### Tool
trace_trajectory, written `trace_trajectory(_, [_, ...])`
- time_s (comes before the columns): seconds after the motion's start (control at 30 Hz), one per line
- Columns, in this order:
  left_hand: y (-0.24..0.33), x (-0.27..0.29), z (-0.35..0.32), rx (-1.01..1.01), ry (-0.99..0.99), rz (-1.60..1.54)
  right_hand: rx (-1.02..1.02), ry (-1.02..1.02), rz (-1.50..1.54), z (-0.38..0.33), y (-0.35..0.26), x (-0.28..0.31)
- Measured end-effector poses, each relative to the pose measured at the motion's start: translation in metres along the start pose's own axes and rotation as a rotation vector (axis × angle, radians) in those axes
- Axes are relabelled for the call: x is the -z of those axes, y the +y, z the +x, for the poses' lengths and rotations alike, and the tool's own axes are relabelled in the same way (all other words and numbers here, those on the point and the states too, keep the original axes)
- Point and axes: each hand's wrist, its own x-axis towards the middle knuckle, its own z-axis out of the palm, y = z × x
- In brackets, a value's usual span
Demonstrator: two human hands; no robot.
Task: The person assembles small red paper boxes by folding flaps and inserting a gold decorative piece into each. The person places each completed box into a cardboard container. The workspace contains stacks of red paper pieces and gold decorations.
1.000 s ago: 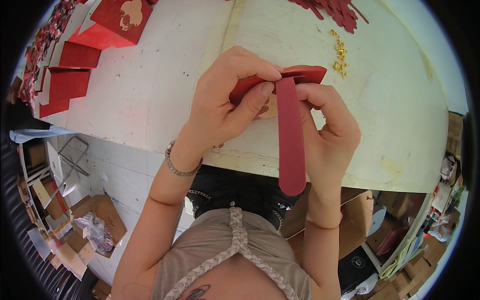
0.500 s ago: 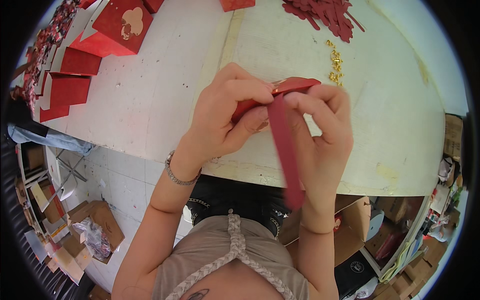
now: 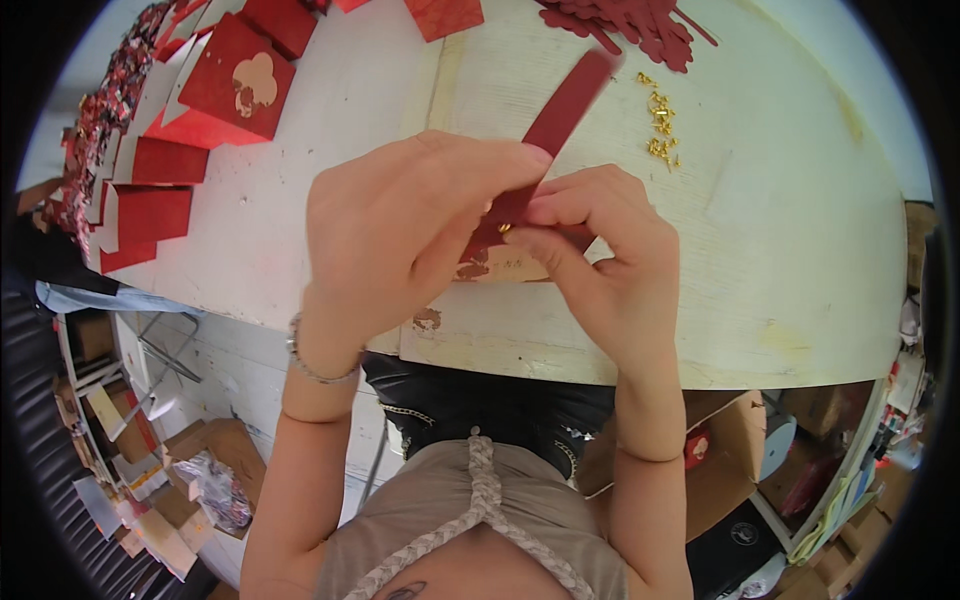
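Worn white table (image 3: 800,260) under you, with red boxes (image 3: 225,85) stacked at its far left edge and a heap of dark red cut pieces (image 3: 630,20) at the far middle. Your left hand (image 3: 400,235) and right hand (image 3: 610,265) meet above the near edge, both pinching a dark red paper strip (image 3: 565,105) that slants up and away to the right. Small gold fasteners (image 3: 662,125) lie scattered just right of the strip's far end; one gold speck (image 3: 505,228) shows at the pinch.
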Motion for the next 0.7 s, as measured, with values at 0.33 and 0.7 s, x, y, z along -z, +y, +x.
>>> trace_trajectory(0.33, [-0.002,0.02,0.038,-0.136,-0.216,0.37,0.208,0.05,-0.087,-0.001,0.007,-0.001])
trace_trajectory(0.7, [0.024,0.007,0.0,0.599,-0.01,-0.306,0.205,0.047,-0.092,-0.008,0.011,-0.002])
